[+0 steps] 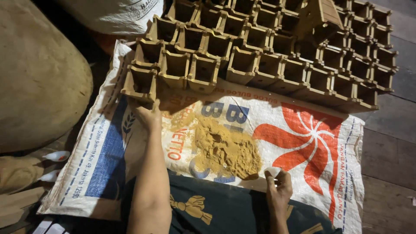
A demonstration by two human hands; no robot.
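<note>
Your left hand and right hand are bare, with no sleeves on either forearm. Your lap wears dark green cloth printed with golden-yellow motifs.

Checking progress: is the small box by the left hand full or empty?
Empty: the box at the left hand shows a dark, hollow inside, no powder.

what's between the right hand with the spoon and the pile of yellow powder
Nothing visible: the right hand holds a small white spoon at the powder pile's near edge, only bare woven sack around it.
</note>
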